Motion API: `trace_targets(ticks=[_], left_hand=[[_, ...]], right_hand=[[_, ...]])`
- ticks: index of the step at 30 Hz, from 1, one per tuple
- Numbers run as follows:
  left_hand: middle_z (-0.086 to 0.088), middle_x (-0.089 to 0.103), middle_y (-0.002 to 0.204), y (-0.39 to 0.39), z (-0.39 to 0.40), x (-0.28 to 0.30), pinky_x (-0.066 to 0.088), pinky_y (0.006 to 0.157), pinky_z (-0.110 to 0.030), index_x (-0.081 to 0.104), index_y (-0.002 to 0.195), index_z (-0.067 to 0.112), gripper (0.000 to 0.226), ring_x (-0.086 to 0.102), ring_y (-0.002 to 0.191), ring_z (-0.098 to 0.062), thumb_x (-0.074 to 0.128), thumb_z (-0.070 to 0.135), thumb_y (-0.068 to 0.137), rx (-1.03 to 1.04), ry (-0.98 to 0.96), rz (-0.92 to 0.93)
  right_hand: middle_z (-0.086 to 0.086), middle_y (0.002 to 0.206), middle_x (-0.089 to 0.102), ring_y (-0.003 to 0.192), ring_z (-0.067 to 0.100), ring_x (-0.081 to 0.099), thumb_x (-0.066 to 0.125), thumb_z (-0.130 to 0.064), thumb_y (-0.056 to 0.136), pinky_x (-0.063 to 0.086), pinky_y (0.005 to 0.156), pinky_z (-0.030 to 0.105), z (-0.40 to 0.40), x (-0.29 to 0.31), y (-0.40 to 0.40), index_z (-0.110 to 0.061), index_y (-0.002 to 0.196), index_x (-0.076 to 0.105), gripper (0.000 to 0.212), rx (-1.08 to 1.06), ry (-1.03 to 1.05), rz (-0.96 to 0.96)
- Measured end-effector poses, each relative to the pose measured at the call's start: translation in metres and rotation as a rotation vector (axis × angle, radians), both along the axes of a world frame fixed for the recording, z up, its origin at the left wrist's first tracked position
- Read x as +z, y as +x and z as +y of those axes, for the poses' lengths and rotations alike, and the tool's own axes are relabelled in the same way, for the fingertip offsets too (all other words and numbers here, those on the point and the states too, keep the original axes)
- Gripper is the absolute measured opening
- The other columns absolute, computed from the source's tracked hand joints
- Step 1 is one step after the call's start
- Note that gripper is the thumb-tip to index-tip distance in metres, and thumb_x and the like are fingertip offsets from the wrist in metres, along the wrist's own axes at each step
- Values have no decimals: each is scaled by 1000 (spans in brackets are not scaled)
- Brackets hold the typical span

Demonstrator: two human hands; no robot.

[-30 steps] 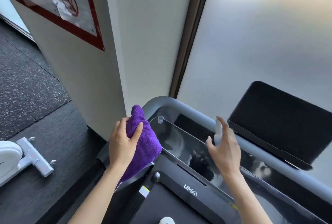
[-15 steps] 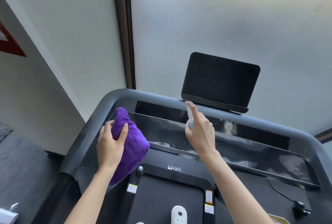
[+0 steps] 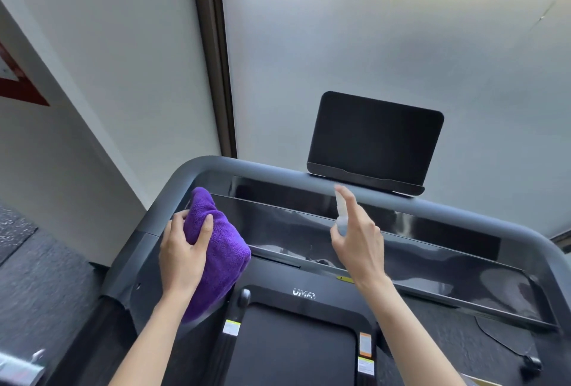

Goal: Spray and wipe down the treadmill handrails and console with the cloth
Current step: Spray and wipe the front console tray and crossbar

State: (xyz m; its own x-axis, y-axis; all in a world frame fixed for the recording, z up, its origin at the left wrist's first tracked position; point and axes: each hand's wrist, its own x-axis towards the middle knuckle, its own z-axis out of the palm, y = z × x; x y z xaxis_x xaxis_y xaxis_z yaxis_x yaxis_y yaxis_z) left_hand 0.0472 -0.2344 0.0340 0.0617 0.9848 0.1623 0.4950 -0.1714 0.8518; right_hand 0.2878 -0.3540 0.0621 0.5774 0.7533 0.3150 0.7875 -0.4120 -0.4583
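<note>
My left hand (image 3: pixel 182 252) grips a bunched purple cloth (image 3: pixel 222 249) at the left end of the treadmill's glossy black console (image 3: pixel 432 249). In my right hand (image 3: pixel 358 240) is a small clear spray bottle (image 3: pixel 341 214), index finger on its top, held over the console's middle. The grey handrail (image 3: pixel 278 172) curves round the console's back and left corner. A black tablet holder (image 3: pixel 374 141) stands on the rail behind the bottle.
A white wall and a dark door frame (image 3: pixel 216 61) stand close behind the treadmill, frosted glass to the right. The black belt deck (image 3: pixel 290 351) lies below the console. A cable (image 3: pixel 506 345) trails on the floor at the right.
The view has swung right, from the console's left corner to its middle. My right hand has closed round the spray bottle and raised it toward the tablet holder; the cloth hand stays put.
</note>
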Motion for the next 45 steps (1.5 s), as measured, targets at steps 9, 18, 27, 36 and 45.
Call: trace_targets(ticks=[9,18,27,36,45], left_hand=[[-1,55,102,34,-8,-5,41,76,-34,55,107,13,36,54,91,-22,56,44,89,-62,-31,48],[-10,56,103,80,20,1,41,89,-45,63,115,13,35,51,98,-31,65,33,87,-162,184,179],[-8,37,143,118,24,-64,19,110,-49,36,145,33,66,34,130,-30,23,65,89,-256,142,706],[-21,46,123,160,46,-61,32,93,-52,54,127,19,44,44,110,-39,54,45,91,-115,170,628],[-17,47,124,163,46,-61,32,91,-50,57,127,27,40,45,107,-37,57,44,91,-233,257,595]], right_hand=[[1,82,61,58,24,53,58,5,77,38,56,28,-45,-9,29,-30,133,39,68,-135,123,117],[-4,70,57,55,22,51,59,2,76,48,54,34,-53,-6,29,-38,134,37,74,-108,108,200],[-6,68,58,57,21,53,63,2,79,51,60,37,-62,-14,29,-40,134,36,75,-116,93,268],[-10,78,57,58,18,53,63,0,79,45,59,30,-54,-16,32,-43,134,35,75,-128,96,265],[-13,66,52,53,16,49,62,-2,80,50,57,33,-32,-13,25,-44,134,35,74,-64,98,281]])
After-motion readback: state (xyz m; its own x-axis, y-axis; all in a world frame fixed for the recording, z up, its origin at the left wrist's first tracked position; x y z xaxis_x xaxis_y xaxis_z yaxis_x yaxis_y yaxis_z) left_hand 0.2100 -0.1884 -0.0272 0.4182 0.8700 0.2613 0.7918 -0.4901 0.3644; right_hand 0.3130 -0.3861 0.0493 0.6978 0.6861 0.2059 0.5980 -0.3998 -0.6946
